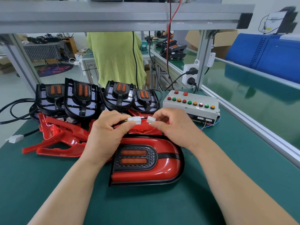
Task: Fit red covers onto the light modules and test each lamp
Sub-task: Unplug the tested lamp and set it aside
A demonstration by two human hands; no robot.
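A lamp with its red cover fitted [146, 161] lies on the green mat in front of me. Above it my left hand [105, 132] pinches a white plug [135, 120] on the lamp's black cable. My right hand [172, 125] pinches a second white connector [151, 119] a short gap to the right of the plug; the two are apart. Several uncovered black light modules [81, 98] stand in a row behind. Loose red covers [61, 137] are piled at the left. The grey test box [191, 105] with coloured buttons sits at the right, two of its lights lit.
Another white plug on a black cable [15, 138] lies at the left edge. Power sockets [190, 75] stand behind the test box. A person in a green shirt [115, 60] stands beyond the bench. An aluminium rail [253, 120] borders the mat at the right.
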